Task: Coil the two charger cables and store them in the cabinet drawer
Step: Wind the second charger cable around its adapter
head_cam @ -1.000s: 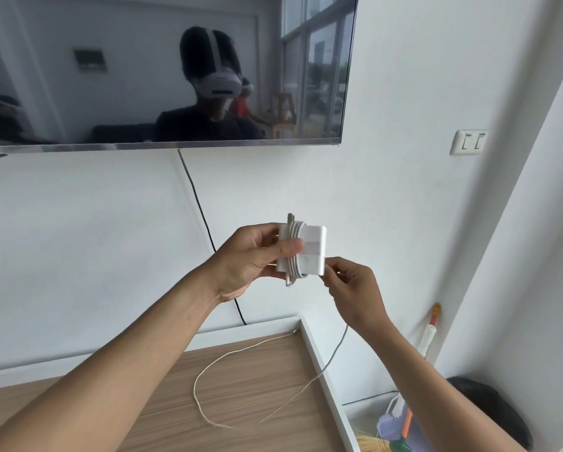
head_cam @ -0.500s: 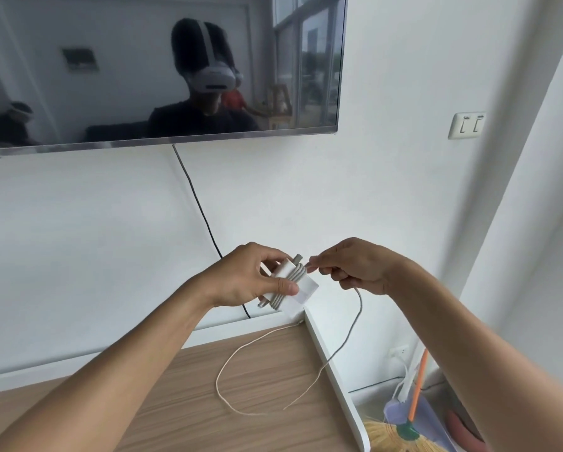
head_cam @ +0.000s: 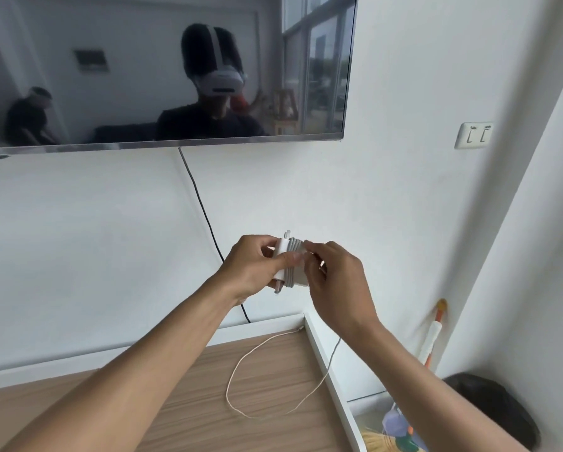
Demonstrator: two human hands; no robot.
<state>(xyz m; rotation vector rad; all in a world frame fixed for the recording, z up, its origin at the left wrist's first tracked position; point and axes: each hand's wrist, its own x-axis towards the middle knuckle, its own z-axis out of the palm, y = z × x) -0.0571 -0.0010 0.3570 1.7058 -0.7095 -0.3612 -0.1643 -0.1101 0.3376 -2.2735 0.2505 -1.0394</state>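
White charger [head_cam: 295, 267] clasped in left grip [head_cam: 254, 267], right grip [head_cam: 339, 282] pinching cable [head_cam: 241, 363]; black cord [head_cam: 198, 200] behind

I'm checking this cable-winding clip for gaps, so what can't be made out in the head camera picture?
Head view:
Right side of the charger brick: covered by the right hand.
How that hand holds the charger cable: hidden by its own back.
Cable stretch from the cabinet top edge to the hands: behind the right wrist.
Cabinet drawer, second charger: out of frame.
Broom: cut by the bottom edge.
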